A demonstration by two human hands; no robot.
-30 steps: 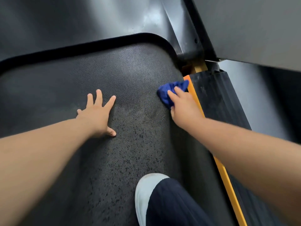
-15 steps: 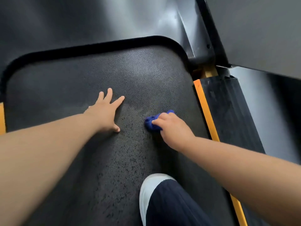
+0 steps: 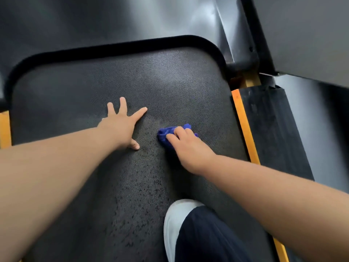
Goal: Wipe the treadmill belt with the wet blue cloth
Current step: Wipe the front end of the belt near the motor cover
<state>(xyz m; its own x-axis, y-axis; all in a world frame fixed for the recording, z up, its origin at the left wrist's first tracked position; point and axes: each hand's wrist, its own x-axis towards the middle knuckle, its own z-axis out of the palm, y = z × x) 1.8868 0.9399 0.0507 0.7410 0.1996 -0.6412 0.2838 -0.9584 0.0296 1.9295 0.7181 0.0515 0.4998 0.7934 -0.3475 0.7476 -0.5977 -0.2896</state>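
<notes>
The dark textured treadmill belt [image 3: 79, 95] fills the middle of the view, with darker wet speckles in its near half. My right hand [image 3: 186, 146] grips a bunched blue cloth [image 3: 166, 134] and presses it on the belt near the centre. The cloth shows only at my fingertips; the rest lies under my palm. My left hand [image 3: 121, 124] rests flat on the belt with fingers spread, a short gap to the left of the cloth.
An orange strip [image 3: 244, 127] and a ribbed black side rail [image 3: 273, 133] run along the belt's right edge. Another orange strip [image 3: 4, 129] shows at the far left. The black motor hood [image 3: 94, 21] rises beyond the belt. My white shoe [image 3: 174, 220] stands on the belt.
My right hand has dragged the cloth from the right orange edge leftward to the belt's centre. My left hand has stayed planted on the belt.
</notes>
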